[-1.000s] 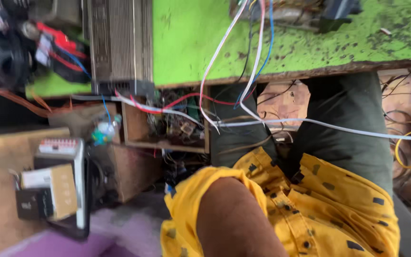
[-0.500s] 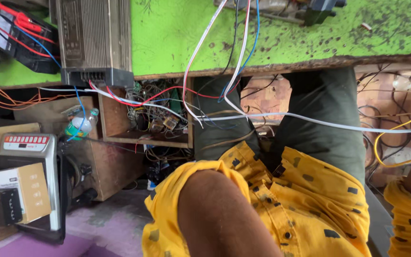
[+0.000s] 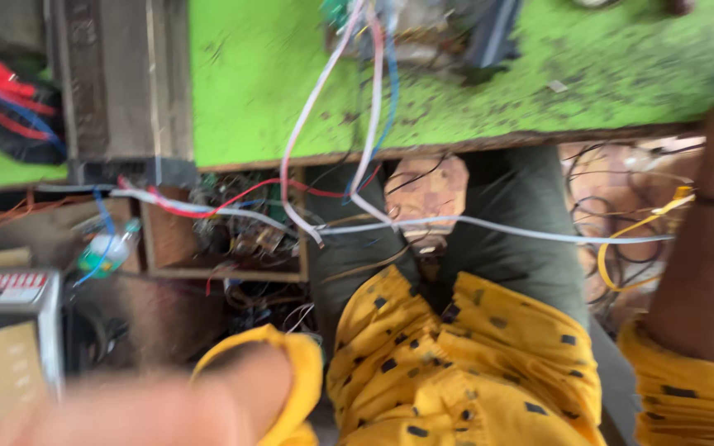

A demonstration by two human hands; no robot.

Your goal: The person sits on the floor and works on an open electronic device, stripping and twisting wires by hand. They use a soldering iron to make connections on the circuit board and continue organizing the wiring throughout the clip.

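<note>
Neither hand showed, so their grip could not be told; nearest the right forearm (image 3: 708,248), the limp, light white cable (image 3: 522,230) would probably suit a mid-span pinch.

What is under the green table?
Under the green table sit the person's legs in dark green trousers, a small wooden box full of tangled wires, and a white cable crossing the knees. The floor farther back is hidden.

A brown cardboard box (image 3: 11,363) leans on a white device's red-striped label (image 3: 2,287), lower left.
</note>
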